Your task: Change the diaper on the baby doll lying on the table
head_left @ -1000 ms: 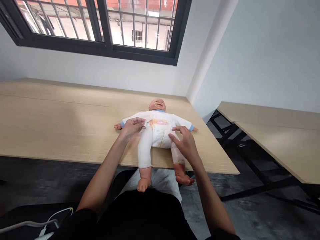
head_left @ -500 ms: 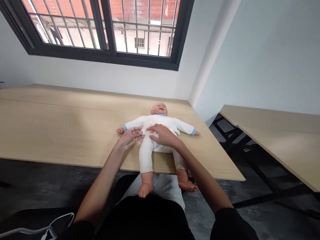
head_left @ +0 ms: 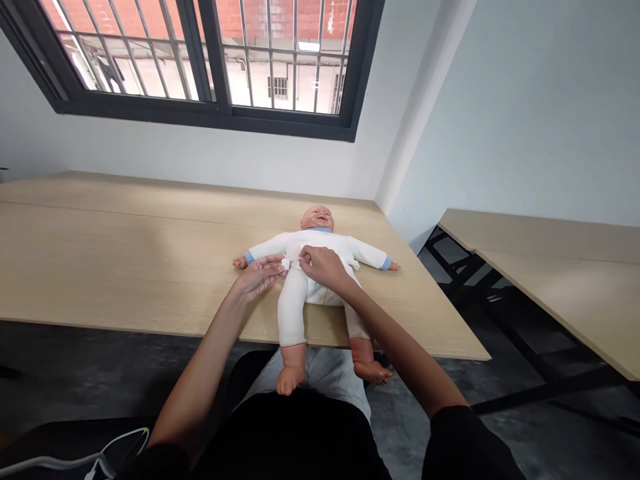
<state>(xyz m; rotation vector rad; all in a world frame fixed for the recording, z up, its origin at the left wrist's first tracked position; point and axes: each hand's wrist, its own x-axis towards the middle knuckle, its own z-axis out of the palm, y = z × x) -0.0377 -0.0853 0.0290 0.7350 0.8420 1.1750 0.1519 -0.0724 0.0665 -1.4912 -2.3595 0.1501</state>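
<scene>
A baby doll (head_left: 290,313) in a white suit with blue cuffs lies face up, its feet hanging over the table's front edge. Around its hips is a white diaper (head_left: 325,293), whose ruffled side edge sticks out at the waist on the right. At the waist's left side, my left hand (head_left: 260,275) has its thumb and fingers closed on a small white tab of the diaper. My right hand (head_left: 323,267) rests over the belly, fingertips pinched at the diaper's waist near that tab. My right hand covers much of the diaper's front.
The doll lies on a light wooden table (head_left: 125,267) with its right edge slanting away. Another wooden table (head_left: 560,267) on dark legs stands to the right, across a gap. Behind is a barred window (head_left: 215,113). White cables (head_left: 120,440) lie at lower left.
My right hand's fingers have curled from lying spread over the belly into a pinch at the waist. A white tab now shows at my left fingertips; the left hand has hardly moved.
</scene>
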